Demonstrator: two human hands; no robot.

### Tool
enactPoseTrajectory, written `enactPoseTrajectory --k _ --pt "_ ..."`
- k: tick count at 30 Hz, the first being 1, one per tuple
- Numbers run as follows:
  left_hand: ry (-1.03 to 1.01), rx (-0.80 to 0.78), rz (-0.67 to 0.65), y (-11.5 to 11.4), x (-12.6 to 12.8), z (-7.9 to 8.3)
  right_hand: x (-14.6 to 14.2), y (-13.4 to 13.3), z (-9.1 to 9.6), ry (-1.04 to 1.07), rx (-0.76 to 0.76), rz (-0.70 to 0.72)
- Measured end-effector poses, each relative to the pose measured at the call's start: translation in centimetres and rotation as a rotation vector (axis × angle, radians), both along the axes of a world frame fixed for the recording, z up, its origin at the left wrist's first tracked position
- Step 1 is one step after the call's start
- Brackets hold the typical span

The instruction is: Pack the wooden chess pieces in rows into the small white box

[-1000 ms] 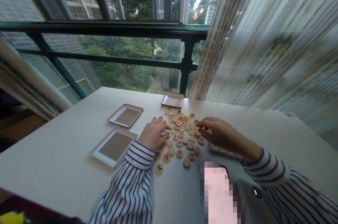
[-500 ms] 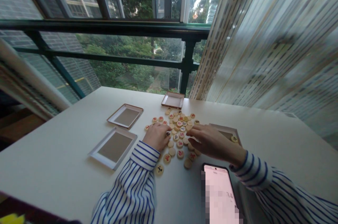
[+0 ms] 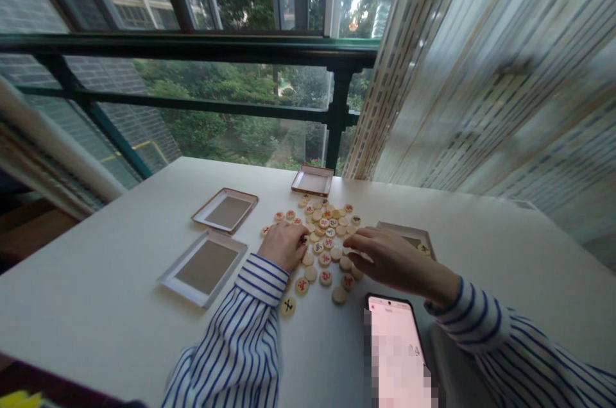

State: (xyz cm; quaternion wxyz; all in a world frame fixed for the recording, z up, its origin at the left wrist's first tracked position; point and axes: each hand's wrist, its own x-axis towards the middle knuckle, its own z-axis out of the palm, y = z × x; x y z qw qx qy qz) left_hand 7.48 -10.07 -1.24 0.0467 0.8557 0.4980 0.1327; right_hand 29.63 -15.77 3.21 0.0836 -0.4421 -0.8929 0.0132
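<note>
Several round wooden chess discs (image 3: 325, 228) with red or black characters lie scattered on a white table (image 3: 120, 305). My left hand (image 3: 283, 244) rests on the left edge of the pile, fingers curled over a disc. Over the pile's right side my right hand (image 3: 385, 257) reaches with fingers bent, fingertips touching discs near the middle. Both arms wear blue-striped sleeves. A shallow box tray (image 3: 409, 236) behind my right hand holds a black-marked disc (image 3: 423, 249).
Three more shallow trays lie about: one (image 3: 205, 267) at near left, one (image 3: 225, 210) behind it, one (image 3: 312, 179) at the far side. A lit phone (image 3: 397, 350) lies near the front edge. Window railing and a curtain stand behind the table.
My right hand has drawn left off the right tray, uncovering it and the phone, and now sits over the pile. The left hand shifted slightly along the pile's edge.
</note>
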Motion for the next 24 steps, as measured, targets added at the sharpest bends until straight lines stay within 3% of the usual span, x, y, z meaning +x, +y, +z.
enactPoseTrajectory --k 15,24 --pt "-0.342 0.314 -0.068 -0.8 1.1 1.1 4.3 -1.5 1.5 0.152 -0.050 -0.123" --pt "-0.351 0.329 -0.181 -2.7 4.4 2.4 7.0 -2.4 2.3 0.226 -0.042 -0.236"
